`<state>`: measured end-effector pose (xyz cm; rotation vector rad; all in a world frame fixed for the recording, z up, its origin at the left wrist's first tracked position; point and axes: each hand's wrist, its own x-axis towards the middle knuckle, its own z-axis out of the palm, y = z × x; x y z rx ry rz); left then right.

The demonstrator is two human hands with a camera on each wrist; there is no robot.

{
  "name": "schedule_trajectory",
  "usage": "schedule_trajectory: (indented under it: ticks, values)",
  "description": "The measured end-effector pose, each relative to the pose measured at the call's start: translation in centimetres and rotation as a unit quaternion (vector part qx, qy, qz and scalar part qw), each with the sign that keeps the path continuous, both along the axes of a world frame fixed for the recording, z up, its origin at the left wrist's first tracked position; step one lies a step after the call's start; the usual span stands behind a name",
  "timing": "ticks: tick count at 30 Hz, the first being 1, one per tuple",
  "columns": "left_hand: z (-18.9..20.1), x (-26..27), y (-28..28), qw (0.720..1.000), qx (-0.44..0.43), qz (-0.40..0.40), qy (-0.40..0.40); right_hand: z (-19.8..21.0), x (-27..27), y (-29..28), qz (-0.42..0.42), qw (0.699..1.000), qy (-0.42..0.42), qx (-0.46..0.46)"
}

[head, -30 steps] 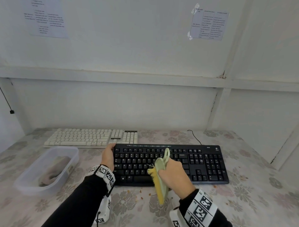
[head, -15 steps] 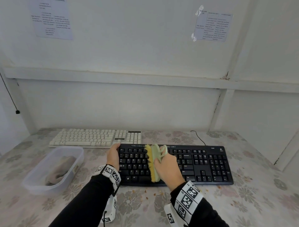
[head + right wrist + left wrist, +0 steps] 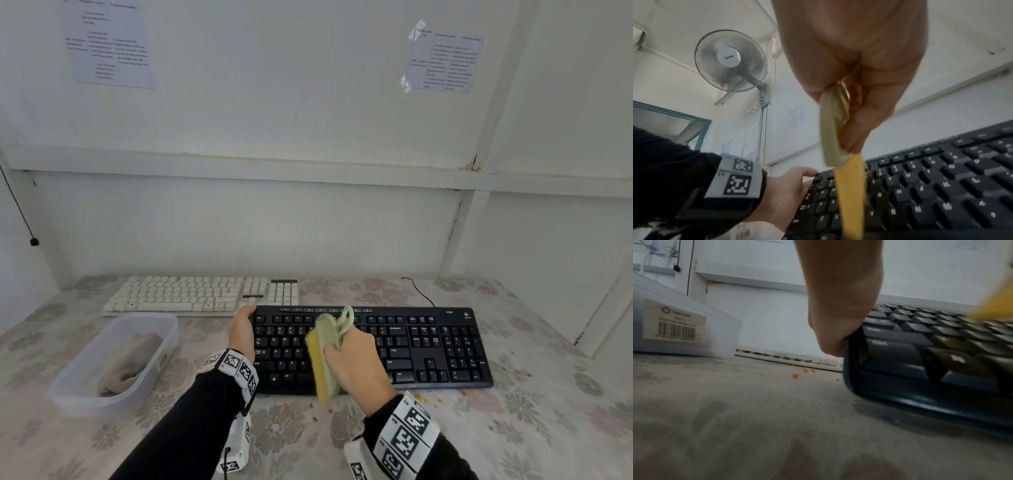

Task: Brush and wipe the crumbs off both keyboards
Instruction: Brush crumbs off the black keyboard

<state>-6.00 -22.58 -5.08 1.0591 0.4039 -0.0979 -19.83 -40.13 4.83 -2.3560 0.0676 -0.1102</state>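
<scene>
The black keyboard [image 3: 428, 346] lies in the middle of the table, and the white keyboard [image 3: 202, 294] sits behind it to the left. My left hand [image 3: 241, 330] grips the black keyboard's left edge [image 3: 855, 356], thumb on its top corner [image 3: 807, 172]. My right hand [image 3: 356, 363] holds a pale green brush [image 3: 329, 339] upright over the letter keys. Its yellow bristles [image 3: 851, 194] touch the keys and reach past the front edge. Orange crumbs [image 3: 315, 416] lie on the cloth in front of the keyboard, and more [image 3: 795, 375] lie to its left.
A clear plastic container [image 3: 85, 394] holding a folded cloth [image 3: 130, 359] stands left of my left hand, close to the white keyboard. The black keyboard's cable [image 3: 418, 291] runs to the back wall. A wall fan [image 3: 729, 60] hangs high on the left.
The brush went from the front edge back up onto the keys, then swept down toward the front edge again. My left hand kept its hold on the keyboard's left edge.
</scene>
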Motion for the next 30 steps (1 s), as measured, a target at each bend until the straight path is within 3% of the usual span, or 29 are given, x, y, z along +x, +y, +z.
schedule_trajectory:
  ticks: [3, 6, 21, 30]
  values:
    - [-0.1, 0.0, 0.1, 1.0, -0.002, 0.002, 0.002, -0.3, 0.8, 1.2, -0.017, 0.996, -0.078, 0.028]
    - [-0.2, 0.2, 0.2, 1.0, 0.004, 0.006, 0.0, -0.5, 1.3, 1.9, -0.018, 0.995, -0.092, 0.031]
    - [-0.5, 0.3, 0.2, 0.999, 0.035, 0.01, -0.013, -0.5, -0.9, 1.3, 0.035, 0.995, 0.093, -0.017]
    - [0.1, -0.3, 0.0, 1.0, 0.018, 0.004, -0.021, 0.0, 0.9, 3.3, 0.017, 0.994, -0.098, 0.048]
